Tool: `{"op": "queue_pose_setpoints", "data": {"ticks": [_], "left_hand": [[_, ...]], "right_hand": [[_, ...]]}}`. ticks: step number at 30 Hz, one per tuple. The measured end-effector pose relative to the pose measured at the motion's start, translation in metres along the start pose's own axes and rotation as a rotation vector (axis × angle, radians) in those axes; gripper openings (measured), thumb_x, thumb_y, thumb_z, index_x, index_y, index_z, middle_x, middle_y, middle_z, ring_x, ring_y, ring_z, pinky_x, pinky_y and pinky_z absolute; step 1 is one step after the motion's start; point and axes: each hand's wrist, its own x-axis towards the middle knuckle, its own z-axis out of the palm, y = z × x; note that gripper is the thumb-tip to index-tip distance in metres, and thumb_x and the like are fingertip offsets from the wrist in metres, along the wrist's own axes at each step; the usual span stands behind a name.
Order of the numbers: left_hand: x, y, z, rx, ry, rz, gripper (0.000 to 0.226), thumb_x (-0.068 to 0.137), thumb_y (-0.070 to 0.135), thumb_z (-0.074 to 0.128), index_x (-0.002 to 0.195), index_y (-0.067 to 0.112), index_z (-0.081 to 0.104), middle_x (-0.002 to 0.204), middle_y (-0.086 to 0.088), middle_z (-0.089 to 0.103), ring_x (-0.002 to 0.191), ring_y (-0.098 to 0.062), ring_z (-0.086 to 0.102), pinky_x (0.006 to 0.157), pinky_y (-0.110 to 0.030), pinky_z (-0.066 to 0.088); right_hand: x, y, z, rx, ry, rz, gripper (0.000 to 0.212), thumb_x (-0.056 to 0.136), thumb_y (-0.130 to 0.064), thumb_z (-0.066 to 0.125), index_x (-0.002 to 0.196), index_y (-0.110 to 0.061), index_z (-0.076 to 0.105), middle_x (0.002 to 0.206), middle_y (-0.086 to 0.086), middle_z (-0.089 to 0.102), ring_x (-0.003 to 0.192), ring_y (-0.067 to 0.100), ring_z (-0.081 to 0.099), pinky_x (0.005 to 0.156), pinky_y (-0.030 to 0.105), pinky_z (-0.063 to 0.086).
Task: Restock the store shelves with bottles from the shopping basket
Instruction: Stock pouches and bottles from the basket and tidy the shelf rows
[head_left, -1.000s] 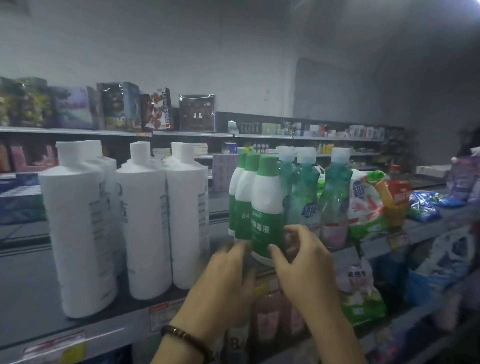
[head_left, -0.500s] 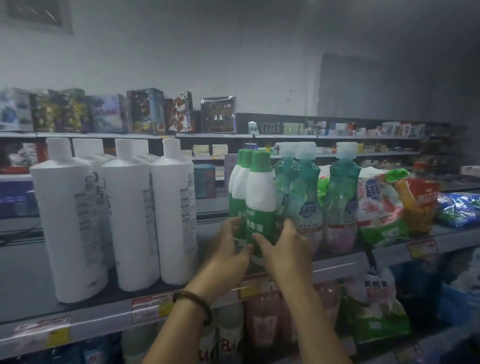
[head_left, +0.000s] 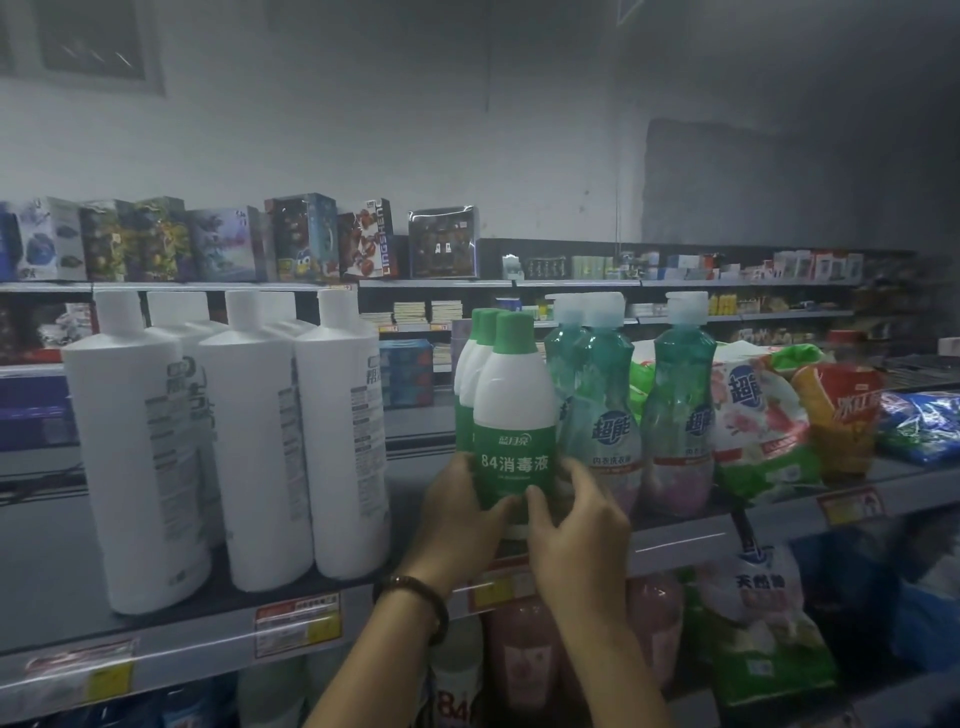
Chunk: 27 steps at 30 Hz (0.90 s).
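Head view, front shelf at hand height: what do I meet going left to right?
White bottles → green-capped disinfectant bottle, held by the left hand and right hand → teal detergent bottles → floral detergent bag → orange-red pack → blue packet.

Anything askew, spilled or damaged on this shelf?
Nothing spilled or damaged. The big white bottles are turned so fine-print labels face out, unlike the front-facing 84 disinfectant bottle that the left hand and right hand grip.
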Motion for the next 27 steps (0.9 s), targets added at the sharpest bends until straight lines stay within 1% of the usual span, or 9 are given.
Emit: {"op": "queue_pose_setpoints", "data": {"ticks": [3,6,10,13,19,21,24,25,27], "left_hand": [[0.001,-0.003,0.006,0.025,0.056,0.018,0.039,0.084,0.026,0.086,0.105,0.041,0.056,0.103,0.019,0.072,0.092,0.007,0.069,0.077,-0.020,0.059],[0.000,-0.002,0.011,0.058,0.105,0.024,0.043,0.080,0.031,0.086,0.112,0.033,0.058,0.106,0.014,0.074,0.093,0.000,0.071,0.080,-0.029,0.064],[-0.004,0.004,0.019,0.105,0.151,-0.013,0.037,0.081,0.032,0.082,0.109,0.027,0.057,0.102,0.009,0.075,0.088,-0.009,0.073,0.079,-0.039,0.065],[-0.006,0.005,0.022,0.137,0.180,-0.016,0.032,0.082,0.031,0.080,0.104,0.025,0.057,0.098,0.007,0.075,0.086,-0.013,0.074,0.077,-0.040,0.064],[-0.008,0.008,0.022,0.146,0.184,-0.015,0.034,0.079,0.035,0.079,0.103,0.025,0.057,0.097,0.006,0.075,0.085,-0.014,0.074,0.075,-0.040,0.064],[-0.009,0.009,0.020,0.129,0.164,-0.017,0.035,0.080,0.033,0.080,0.107,0.025,0.058,0.101,0.008,0.075,0.087,-0.012,0.074,0.078,-0.039,0.065],[-0.014,0.015,0.012,0.123,0.135,-0.007,0.035,0.085,0.031,0.079,0.110,0.032,0.056,0.105,0.012,0.072,0.090,-0.003,0.070,0.081,-0.035,0.065],[-0.017,0.018,0.006,0.146,0.114,-0.001,0.033,0.087,0.033,0.077,0.110,0.036,0.054,0.104,0.014,0.071,0.090,-0.001,0.068,0.081,-0.032,0.064],[-0.027,0.023,-0.011,0.201,0.061,0.031,0.026,0.094,0.033,0.072,0.111,0.039,0.053,0.100,0.013,0.071,0.086,0.002,0.068,0.076,-0.024,0.063]], "right_hand": [[-0.003,-0.004,-0.001,-0.010,-0.031,0.006,0.043,0.098,-0.018,0.075,0.141,-0.015,0.068,0.125,-0.001,0.070,0.111,0.013,0.067,0.096,0.021,0.052],[-0.003,-0.006,-0.002,-0.020,-0.071,0.027,0.045,0.098,-0.020,0.073,0.143,-0.017,0.067,0.126,-0.001,0.069,0.115,0.017,0.067,0.095,0.018,0.046],[-0.001,-0.004,-0.004,-0.010,-0.110,0.066,0.051,0.098,-0.024,0.072,0.148,-0.016,0.063,0.133,0.001,0.066,0.122,0.019,0.065,0.102,0.025,0.050],[-0.001,-0.002,-0.006,0.001,-0.135,0.075,0.053,0.099,-0.026,0.072,0.150,-0.017,0.061,0.135,0.000,0.065,0.123,0.017,0.063,0.103,0.024,0.049],[0.000,-0.001,-0.006,0.002,-0.147,0.079,0.054,0.098,-0.024,0.072,0.150,-0.016,0.061,0.134,0.001,0.065,0.122,0.019,0.064,0.104,0.029,0.052],[0.000,-0.001,-0.006,0.001,-0.150,0.078,0.053,0.097,-0.024,0.072,0.148,-0.016,0.062,0.133,0.001,0.066,0.120,0.018,0.064,0.101,0.024,0.051],[-0.001,-0.007,-0.007,0.008,-0.103,0.055,0.043,0.096,-0.020,0.075,0.138,-0.018,0.067,0.127,-0.004,0.066,0.110,0.011,0.061,0.085,-0.002,0.040],[-0.001,-0.012,-0.008,0.019,-0.081,0.040,0.038,0.095,-0.017,0.076,0.132,-0.020,0.068,0.123,-0.006,0.065,0.105,0.008,0.060,0.081,-0.006,0.037],[0.001,-0.027,-0.007,0.046,-0.061,-0.010,0.030,0.093,-0.015,0.077,0.120,-0.025,0.069,0.113,-0.010,0.065,0.096,0.003,0.060,0.079,-0.006,0.038]]}}
